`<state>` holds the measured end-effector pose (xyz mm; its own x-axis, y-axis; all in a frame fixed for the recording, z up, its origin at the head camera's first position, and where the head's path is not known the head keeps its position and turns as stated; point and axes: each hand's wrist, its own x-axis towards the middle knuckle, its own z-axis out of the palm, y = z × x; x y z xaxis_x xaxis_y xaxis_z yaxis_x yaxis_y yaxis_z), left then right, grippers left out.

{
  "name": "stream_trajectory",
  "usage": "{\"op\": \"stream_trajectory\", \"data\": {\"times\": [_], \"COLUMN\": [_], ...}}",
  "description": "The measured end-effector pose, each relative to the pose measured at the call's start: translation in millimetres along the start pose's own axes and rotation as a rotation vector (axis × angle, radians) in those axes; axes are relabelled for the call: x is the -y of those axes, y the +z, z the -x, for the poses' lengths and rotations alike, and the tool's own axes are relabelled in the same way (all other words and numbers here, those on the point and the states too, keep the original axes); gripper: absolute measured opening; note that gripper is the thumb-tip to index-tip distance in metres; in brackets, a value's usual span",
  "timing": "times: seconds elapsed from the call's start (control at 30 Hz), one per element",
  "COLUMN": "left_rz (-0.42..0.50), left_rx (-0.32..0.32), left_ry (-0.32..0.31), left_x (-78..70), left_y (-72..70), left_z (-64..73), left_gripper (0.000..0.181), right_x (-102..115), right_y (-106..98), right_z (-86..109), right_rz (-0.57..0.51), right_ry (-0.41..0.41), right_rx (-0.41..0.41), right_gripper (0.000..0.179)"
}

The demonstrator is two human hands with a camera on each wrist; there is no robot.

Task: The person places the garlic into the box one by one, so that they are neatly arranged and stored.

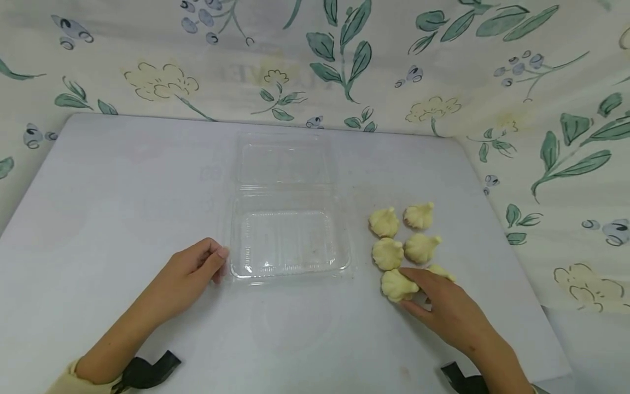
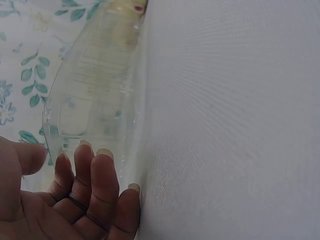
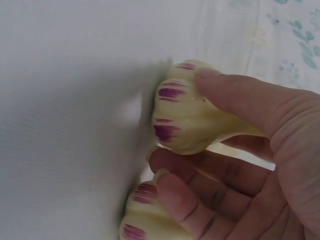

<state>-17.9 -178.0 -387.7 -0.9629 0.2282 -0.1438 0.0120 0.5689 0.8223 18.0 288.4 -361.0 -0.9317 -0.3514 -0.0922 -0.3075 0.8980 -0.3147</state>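
Note:
A clear plastic clamshell box (image 1: 290, 241) lies opened flat on the white table, its lid (image 1: 285, 161) toward the back. Beside its left edge is my left hand (image 1: 194, 273), fingers loosely bent. The left wrist view has those fingers (image 2: 104, 180) close to the box's wall, thumb apart; whether they touch it I cannot tell. My right hand (image 1: 453, 312) pinches a pale yellow garlic bulb (image 1: 395, 285) between thumb and fingers, at the front of a group. Purple streaks mark this bulb (image 3: 175, 115) in the right wrist view. A second bulb (image 3: 150, 212) sits under the fingers there.
Several more garlic bulbs (image 1: 420, 248) stand in two rows right of the box. One bulb (image 1: 441, 272) is partly hidden behind my right hand. Flower-patterned cloth (image 1: 275, 60) hangs behind the table (image 1: 123, 202) and along its right side.

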Motion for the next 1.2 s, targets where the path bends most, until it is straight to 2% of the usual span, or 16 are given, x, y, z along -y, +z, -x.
{"op": "stream_trajectory", "data": {"times": [0.2,0.47,0.8,1.07,1.2], "left_rz": [0.001,0.048,0.124,0.121,0.129], "left_rx": [0.004,0.020,0.041,0.044,0.044], "left_ry": [0.017,0.045,0.095,0.091,0.094], "left_x": [0.6,4.7,11.6,12.0,12.6], "left_y": [1.8,2.4,5.2,3.4,3.4], "left_z": [-1.3,-1.1,-3.1,-4.0,-2.8], "left_gripper": [0.033,0.029,0.028,0.027,0.027], "right_x": [0,2,7,14,22], "right_y": [2,2,-1,-6,-7], "right_z": [1.7,0.6,0.7,0.4,-2.9], "right_rz": [-0.023,-0.039,-0.047,-0.095,-0.110], "right_ry": [0.040,0.049,0.047,0.039,0.004], "right_rx": [0.019,0.024,-0.004,-0.027,-0.052], "right_gripper": [0.061,0.060,0.061,0.063,0.062]}}
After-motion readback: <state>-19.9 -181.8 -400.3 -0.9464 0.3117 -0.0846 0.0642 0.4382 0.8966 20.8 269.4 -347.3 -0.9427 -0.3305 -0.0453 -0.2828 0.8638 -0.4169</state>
